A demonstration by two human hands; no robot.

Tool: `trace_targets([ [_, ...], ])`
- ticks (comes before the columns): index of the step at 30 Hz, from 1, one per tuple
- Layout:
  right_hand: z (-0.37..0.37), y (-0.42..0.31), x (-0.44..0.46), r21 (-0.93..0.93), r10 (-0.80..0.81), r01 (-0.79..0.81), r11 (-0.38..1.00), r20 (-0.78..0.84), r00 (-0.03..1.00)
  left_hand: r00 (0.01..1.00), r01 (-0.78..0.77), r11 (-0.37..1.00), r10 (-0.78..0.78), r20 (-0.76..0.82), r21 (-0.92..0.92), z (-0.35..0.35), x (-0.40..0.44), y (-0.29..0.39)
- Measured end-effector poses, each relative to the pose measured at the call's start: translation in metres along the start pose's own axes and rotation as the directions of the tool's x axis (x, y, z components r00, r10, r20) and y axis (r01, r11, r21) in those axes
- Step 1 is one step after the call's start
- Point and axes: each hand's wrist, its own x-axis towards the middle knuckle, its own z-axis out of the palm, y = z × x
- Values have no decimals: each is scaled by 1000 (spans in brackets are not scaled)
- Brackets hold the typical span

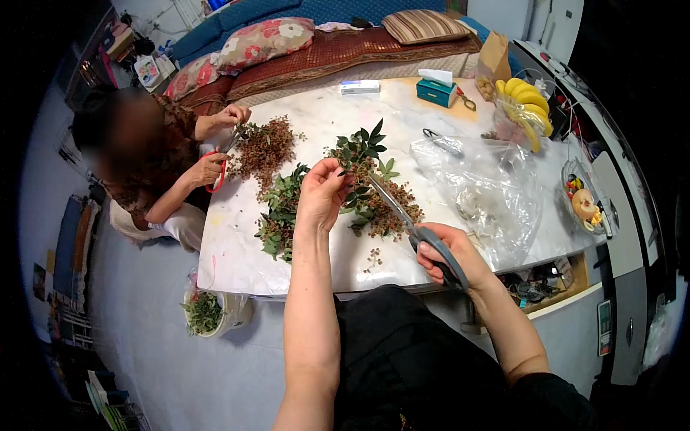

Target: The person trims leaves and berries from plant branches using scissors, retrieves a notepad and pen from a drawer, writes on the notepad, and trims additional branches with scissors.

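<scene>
My left hand point(323, 192) pinches a sprig point(363, 144) with dark green leaves over the middle of the marble-patterned table point(338, 276). In my right hand point(454, 256) are grey-handled scissors point(392, 199), their blades pointing up and left toward the sprig. Whether the blades touch a stem, I cannot tell. Beneath them lies a heap of small brown berry clusters point(395, 219) mixed with leaves. A pile of leafy cuttings point(277, 226) sits left of my left wrist, and one small loose cluster point(372, 260) lies near the front edge.
At the left, another person holds red-handled scissors point(218, 172) beside more brown clusters point(266, 147). A clear plastic bag point(496, 194) spreads on the right, with bananas point(528, 100) and a teal tissue box point(435, 92) behind. A white bucket of leaves point(233, 316) stands on the floor.
</scene>
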Motion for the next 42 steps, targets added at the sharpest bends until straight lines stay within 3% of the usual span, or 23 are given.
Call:
trace_targets([
  [3, -4, 5, 6, -69, -42, 43, 997, 16, 999, 1000, -3, 1000, 3, -3, 19, 2, 0, 1],
  [5, -2, 7, 10, -442, -214, 169, 881, -53, 975, 1000, -7, 999, 7, -1, 33, 2, 0, 1],
  [6, -6, 11, 13, -442, -214, 169, 881, -54, 975, 1000, -8, 998, 7, 13, 54, 3, 0, 2],
  [8, -15, 19, 18, -691, -434, 321, 647, 12, 901, 1000, -10, 997, 8, 28, 76, 6, -1, 3],
  [9, -15, 17, 18, -692, -434, 321, 647, 12, 901, 1000, 1, 996, 0, -1, 86, 10, -3, 5],
  [11, -12, 8, 14, -833, -484, 287, 473, 27, 875, 1000, 11, 995, -9, -28, 95, 13, -3, 4],
  [17, -9, 3, 12, -909, -512, 234, 346, 27, 859, 1000, 2, 989, -5, 18, 150, 7, 0, -1],
  [29, -6, 8, 16, -951, -620, 274, 141, 131, 774, 998, 48, 991, -43, -48, 123, 6, 0, -2],
  [31, -7, 9, 15, -952, -611, 266, 151, 122, 782, 999, 40, 991, -43, 15, 130, 4, 1, -2],
  [39, -16, 19, 21, -943, -593, 268, 198, 103, 799, 998, 68, 988, -65, -25, 141, 3, 2, -4],
  [41, -26, 31, 30, -730, -495, 340, 593, 2, 869, 997, 69, 988, -66, -26, 141, 1, 2, -5],
  [42, -22, 27, 28, -728, -495, 340, 595, 2, 869, 997, 64, 987, -57, -52, 149, 1, 2, -4],
])
